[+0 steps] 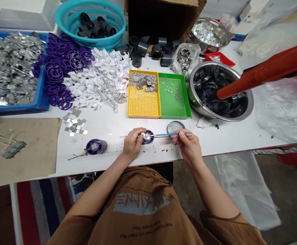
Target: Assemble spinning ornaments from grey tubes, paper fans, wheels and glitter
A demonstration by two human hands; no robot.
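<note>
My left hand (133, 143) is closed on a small round assembly with a purple spoked ring (150, 139) on top, near the table's front edge. Between finger and thumb of my right hand (189, 147) is a thin blue-handled brush (166, 134), its tip reaching to the centre of the purple ring. Just behind the right fingers sits a round grey dish (175, 126) with a shiny, pale content. To the left lies a similar grey cylinder with a purple ring face (96, 146) and a wire trailing from it.
A yellow tray (143, 110) and a green tray (174, 110) with small metal parts stand behind my hands. White curled pieces (104, 64), purple rings (55, 71) and square metal plates (75, 122) lie leftward. A steel bowl (249, 102) of black parts stands right, an orange bar (268, 71) above it.
</note>
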